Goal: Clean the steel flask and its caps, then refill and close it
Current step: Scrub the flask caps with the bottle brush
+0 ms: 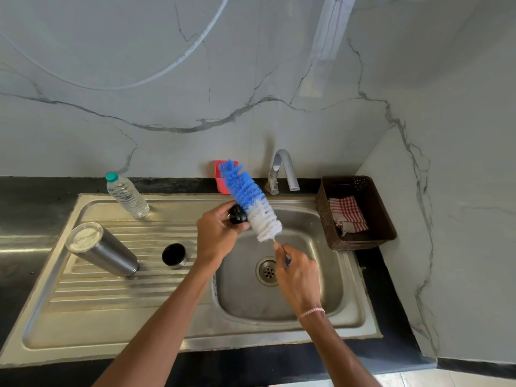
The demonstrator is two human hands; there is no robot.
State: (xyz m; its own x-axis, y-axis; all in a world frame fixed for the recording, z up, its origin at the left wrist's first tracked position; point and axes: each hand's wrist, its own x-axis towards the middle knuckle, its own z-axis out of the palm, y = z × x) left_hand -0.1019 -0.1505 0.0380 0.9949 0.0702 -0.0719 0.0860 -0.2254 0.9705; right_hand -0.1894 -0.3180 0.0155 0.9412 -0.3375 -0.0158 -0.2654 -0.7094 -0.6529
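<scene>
Head: black cap (238,215) within left fingers (221,212)

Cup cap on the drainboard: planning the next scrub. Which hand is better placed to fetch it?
Left, probably. The left hand is nearer the cup cap, once it sets down the black stopper; the right hand grips the bottle brush over the sink basin.

You can pass along the drainboard's (111,317) front edge; the steel flask (103,248), outer cap (174,255) and water bottle (127,195) stand farther back.
</scene>
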